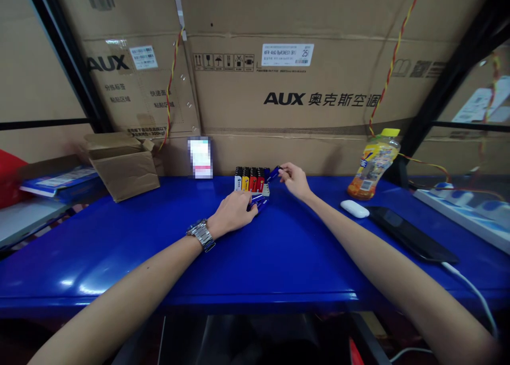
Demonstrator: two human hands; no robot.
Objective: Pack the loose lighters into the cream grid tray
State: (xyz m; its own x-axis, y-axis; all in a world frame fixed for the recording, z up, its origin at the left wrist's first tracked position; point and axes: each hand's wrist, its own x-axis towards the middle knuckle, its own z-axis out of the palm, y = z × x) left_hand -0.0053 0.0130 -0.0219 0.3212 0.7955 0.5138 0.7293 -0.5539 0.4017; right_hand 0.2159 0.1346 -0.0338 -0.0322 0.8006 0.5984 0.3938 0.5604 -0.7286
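Observation:
A tray of lighters (253, 180) stands upright on the blue table, its rows white, yellow, red and dark red with black tops. My right hand (295, 181) pinches a blue lighter (274, 173) at the tray's right end, tilted over the pale slots there. In front of the tray, my left hand (234, 214), with a metal watch on the wrist, is closed around more blue lighters (258, 201). Their ends stick out past the fingers, so I cannot tell how many it holds.
Behind stand large cardboard cartons (319, 115). An open small box (123, 166) and a lit screen (201, 158) are at left. At right are a drink bottle (372, 166), a white earbud case (354, 209), a black phone (410, 232) on a cable and a power strip (462, 216).

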